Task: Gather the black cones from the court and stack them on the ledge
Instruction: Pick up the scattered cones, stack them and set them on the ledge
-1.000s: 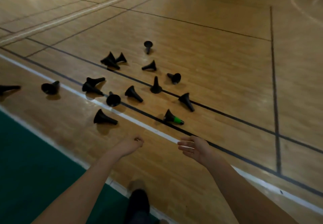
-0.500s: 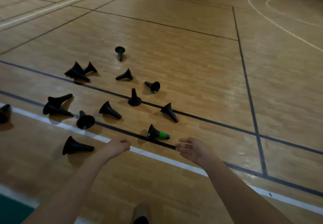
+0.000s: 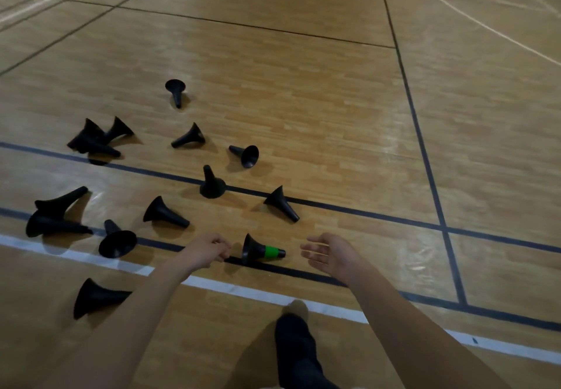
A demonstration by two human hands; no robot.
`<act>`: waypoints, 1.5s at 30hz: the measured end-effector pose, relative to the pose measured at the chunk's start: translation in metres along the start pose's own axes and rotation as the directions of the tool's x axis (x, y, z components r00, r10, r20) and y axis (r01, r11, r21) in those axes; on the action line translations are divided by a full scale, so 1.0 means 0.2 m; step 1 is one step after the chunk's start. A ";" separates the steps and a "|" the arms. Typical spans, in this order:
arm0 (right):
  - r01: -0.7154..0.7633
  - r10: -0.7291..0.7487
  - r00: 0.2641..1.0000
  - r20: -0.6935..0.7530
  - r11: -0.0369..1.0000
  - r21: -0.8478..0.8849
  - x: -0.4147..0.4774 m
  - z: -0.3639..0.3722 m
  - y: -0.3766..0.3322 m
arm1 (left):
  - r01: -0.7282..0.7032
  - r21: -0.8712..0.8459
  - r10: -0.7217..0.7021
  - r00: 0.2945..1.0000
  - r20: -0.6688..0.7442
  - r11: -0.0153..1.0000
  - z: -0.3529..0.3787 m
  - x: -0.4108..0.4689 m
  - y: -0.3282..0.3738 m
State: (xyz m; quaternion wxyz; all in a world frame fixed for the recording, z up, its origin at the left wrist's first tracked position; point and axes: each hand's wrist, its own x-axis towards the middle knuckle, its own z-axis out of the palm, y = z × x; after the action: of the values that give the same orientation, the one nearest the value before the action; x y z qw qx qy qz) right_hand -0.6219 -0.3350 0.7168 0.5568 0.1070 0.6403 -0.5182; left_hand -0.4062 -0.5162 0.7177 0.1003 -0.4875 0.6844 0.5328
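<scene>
On the wooden court floor (image 3: 318, 109), a dozen or more black cones (image 3: 164, 214) lie scattered in a loose patch left of centre. The gathering looks barely begun: no cone is in a hand, everything in view remains to be collected, and the ledge where they are to be stacked is out of view. Each cone is a slim, trumpet-like piece in matt black, with a flared round base and a narrow neck. Nearly all lie tipped on their sides, pointing every which way, and a few at the far left overlap. One upright cone (image 3: 211, 183) stands on a dark court line (image 3: 364, 211) in the middle of the group. Nearest the person is a green-banded cone (image 3: 261, 250), on its side with the base to the left and the banded neck to the right, lying between the two hands. The left hand (image 3: 209, 249) hangs just beside its base, fingers loosely curled and gripping nothing. The right hand (image 3: 332, 253) is near its tip, palm turned inward, fingers spread and empty. From that framing, the banded cone seems the likely first pick. A white line (image 3: 76, 255) crosses the near floor, and a dark-clad foot (image 3: 296, 349) shows by the bottom edge.
</scene>
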 end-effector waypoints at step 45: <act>-0.375 0.304 0.920 -0.247 0.866 -0.332 3.87 -0.19 0.98 | 0.257 -0.036 -0.256 0.966 0.031 0.966 0.96 3.20 -1.35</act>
State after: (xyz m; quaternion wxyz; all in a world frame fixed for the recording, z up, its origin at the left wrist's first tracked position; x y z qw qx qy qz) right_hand -0.7814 -0.5607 -0.0338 0.5873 0.1587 0.7470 -0.2683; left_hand -0.5934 -0.7040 0.0464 0.1673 -0.5669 0.6035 0.5352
